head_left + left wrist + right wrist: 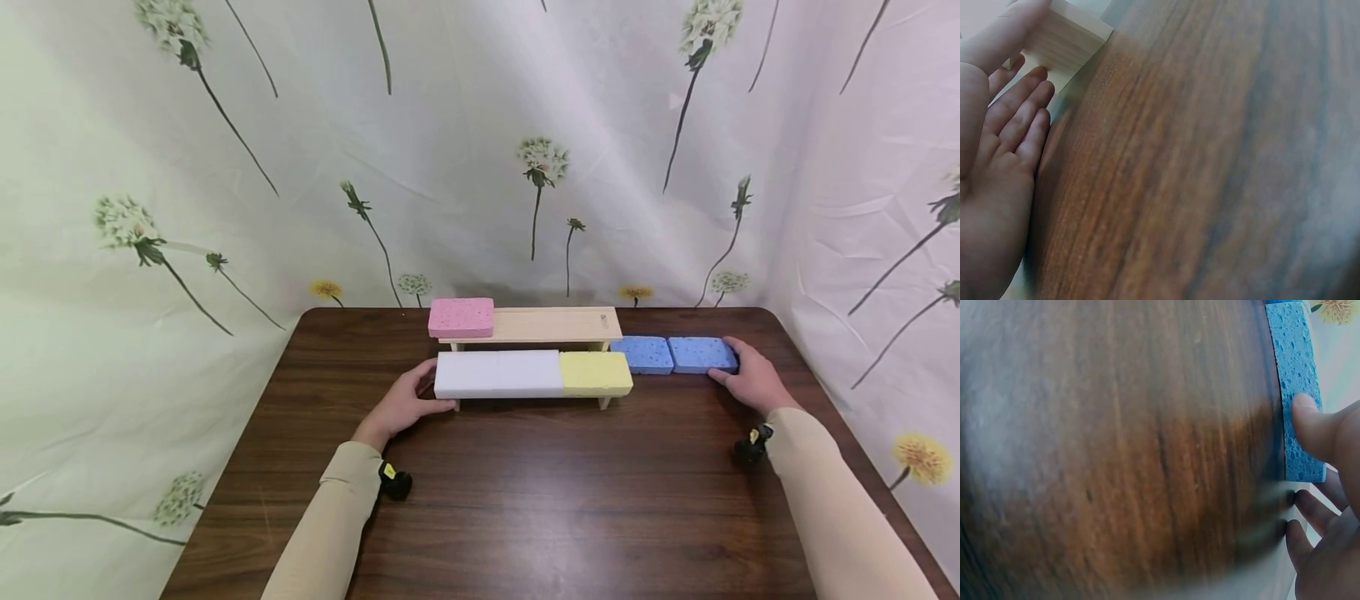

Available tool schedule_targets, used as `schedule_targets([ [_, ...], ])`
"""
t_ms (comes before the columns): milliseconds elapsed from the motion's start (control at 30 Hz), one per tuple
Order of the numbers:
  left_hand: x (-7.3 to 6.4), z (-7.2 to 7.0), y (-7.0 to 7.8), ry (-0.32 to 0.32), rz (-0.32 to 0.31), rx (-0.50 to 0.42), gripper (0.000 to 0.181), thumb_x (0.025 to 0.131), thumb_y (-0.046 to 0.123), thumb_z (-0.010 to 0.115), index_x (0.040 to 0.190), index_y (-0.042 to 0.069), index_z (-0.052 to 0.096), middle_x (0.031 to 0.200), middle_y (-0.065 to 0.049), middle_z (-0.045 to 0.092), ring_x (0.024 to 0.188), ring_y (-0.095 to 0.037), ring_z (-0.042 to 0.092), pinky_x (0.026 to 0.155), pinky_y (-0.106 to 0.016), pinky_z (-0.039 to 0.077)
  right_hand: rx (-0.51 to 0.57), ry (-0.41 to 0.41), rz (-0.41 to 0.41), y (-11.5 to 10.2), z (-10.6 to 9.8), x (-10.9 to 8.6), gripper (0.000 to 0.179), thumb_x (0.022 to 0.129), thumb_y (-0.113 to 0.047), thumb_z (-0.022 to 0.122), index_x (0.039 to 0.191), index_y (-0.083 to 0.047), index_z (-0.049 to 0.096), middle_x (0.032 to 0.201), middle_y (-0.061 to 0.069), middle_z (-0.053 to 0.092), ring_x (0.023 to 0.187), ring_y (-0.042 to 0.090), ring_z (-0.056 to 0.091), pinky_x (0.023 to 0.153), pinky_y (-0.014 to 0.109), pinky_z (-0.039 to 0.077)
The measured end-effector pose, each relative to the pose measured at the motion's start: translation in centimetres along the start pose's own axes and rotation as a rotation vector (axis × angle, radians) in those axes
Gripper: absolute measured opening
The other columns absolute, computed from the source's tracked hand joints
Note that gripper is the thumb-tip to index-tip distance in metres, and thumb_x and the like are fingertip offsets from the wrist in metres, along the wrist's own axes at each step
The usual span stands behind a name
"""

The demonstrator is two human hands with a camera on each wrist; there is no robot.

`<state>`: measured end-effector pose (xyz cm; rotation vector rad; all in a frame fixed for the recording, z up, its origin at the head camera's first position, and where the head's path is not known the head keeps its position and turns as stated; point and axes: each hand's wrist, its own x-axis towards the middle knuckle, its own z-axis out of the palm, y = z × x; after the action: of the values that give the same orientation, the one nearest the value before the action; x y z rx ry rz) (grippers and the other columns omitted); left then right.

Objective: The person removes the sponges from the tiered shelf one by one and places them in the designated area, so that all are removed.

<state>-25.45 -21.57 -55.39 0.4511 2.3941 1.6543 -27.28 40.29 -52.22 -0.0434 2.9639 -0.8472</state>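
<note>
Head: left hand (397, 405) holds left end of near wooden stand (604, 403); white blocks (495, 373) on top, yellow block (596, 372) at right. Farther stand (551, 323) bears pink sponge (461, 317) at left. Right hand (756, 379) pinches right-hand blue sponge (700, 354) on table (562, 500).
Left wrist: thumb, fingers apart around stand end.
Right wrist: thumb on sponge's near face.

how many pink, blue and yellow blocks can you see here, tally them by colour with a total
Pink block: 1
Blue blocks: 2
Yellow block: 1
Total: 4
</note>
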Motion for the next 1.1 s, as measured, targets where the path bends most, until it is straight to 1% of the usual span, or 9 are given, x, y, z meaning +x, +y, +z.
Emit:
schedule_targets([
  [167, 0.1, -0.1, 0.1, 0.0, -0.005, 0.003, 0.082, 0.086, 0.02, 0.09, 0.156, 0.011, 0.048, 0.153, -0.014, 0.055, 0.149, -0.032, 0.043, 0.125, -0.054, 0.029, 0.019, 0.009, -0.005, -0.4, -0.2, 0.0, 0.088, 0.097, -0.025, 0.075, 0.153, 0.021, 0.025, 0.153, 0.048, 0.029, 0.141, 0.064, 0.03, 0.115, 0.073, 0.027],
  [300, 0.2, -0.1, 0.2, 0.002, -0.009, 0.011, 0.082, 0.086, 0.02, 0.091, 0.155, 0.011, 0.048, 0.153, -0.014, 0.055, 0.149, -0.033, 0.044, 0.125, -0.054, 0.03, 0.044, 0.011, -0.004, -1.3, -0.5, 0.0, 0.095, 0.097, -0.028, 0.077, 0.155, 0.02, 0.021, 0.155, 0.048, 0.026, 0.143, 0.063, 0.027, 0.116, 0.073, 0.025],
  [400, 0.2, -0.1, 0.2, 0.001, -0.009, 0.01, 0.082, 0.086, 0.019, 0.09, 0.155, 0.01, 0.048, 0.153, -0.014, 0.055, 0.149, -0.033, 0.043, 0.125, -0.054, 0.03, 0.051, 0.027, -0.015, -2.1, -0.5, -0.1, 0.094, 0.097, -0.028, 0.076, 0.156, 0.021, 0.02, 0.155, 0.047, 0.026, 0.143, 0.064, 0.026, 0.116, 0.074, 0.024],
  [567, 0.1, 0.0, 0.0, -0.001, 0.004, 0.004, 0.081, 0.086, 0.018, 0.09, 0.154, 0.01, 0.049, 0.152, -0.015, 0.056, 0.147, -0.033, 0.045, 0.124, -0.054, 0.031, 0.047, 0.085, -0.079, -3.5, -0.3, -0.1, 0.089, 0.099, -0.029, 0.073, 0.155, 0.019, 0.024, 0.154, 0.046, 0.029, 0.143, 0.063, 0.028, 0.115, 0.074, 0.026],
  [667, 0.0, 0.0, 0.0, 0.0, 0.006, 0.008, 0.081, 0.086, 0.019, 0.091, 0.154, 0.01, 0.049, 0.15, -0.015, 0.057, 0.146, -0.033, 0.046, 0.124, -0.055, 0.031, 0.059, 0.121, -0.112, -5.0, -0.3, -0.1, 0.086, 0.1, -0.029, 0.073, 0.157, 0.015, 0.026, 0.156, 0.043, 0.031, 0.144, 0.061, 0.029, 0.115, 0.073, 0.027],
  [833, -0.1, 0.0, 0.0, 0.005, 0.004, 0.007, 0.081, 0.085, 0.018, 0.091, 0.154, 0.009, 0.049, 0.151, -0.014, 0.057, 0.146, -0.033, 0.047, 0.123, -0.055, 0.032, 0.097, 0.133, -0.144, -8.0, -0.4, -0.3, 0.082, 0.103, -0.031, 0.07, 0.161, 0.008, 0.027, 0.162, 0.036, 0.031, 0.148, 0.056, 0.029, 0.115, 0.073, 0.029],
  [1000, 0.0, 0.0, 0.0, 0.002, 0.006, 0.015, 0.081, 0.086, 0.019, 0.09, 0.154, 0.009, 0.049, 0.151, -0.014, 0.057, 0.145, -0.033, 0.047, 0.123, -0.054, 0.033, 0.111, 0.171, -0.224, -10.7, -0.3, -0.1, 0.077, 0.103, -0.032, 0.07, 0.159, 0.006, 0.033, 0.16, 0.032, 0.038, 0.147, 0.052, 0.035, 0.115, 0.07, 0.032],
  [1100, 0.1, 0.0, 0.1, 0.001, 0.008, 0.016, 0.081, 0.086, 0.018, 0.091, 0.154, 0.009, 0.049, 0.151, -0.014, 0.057, 0.145, -0.032, 0.047, 0.123, -0.054, 0.033, 0.12, 0.177, -0.267, -12.2, -0.1, 0.1, 0.075, 0.103, -0.034, 0.07, 0.159, 0.002, 0.036, 0.16, 0.028, 0.041, 0.147, 0.048, 0.037, 0.115, 0.068, 0.034],
])
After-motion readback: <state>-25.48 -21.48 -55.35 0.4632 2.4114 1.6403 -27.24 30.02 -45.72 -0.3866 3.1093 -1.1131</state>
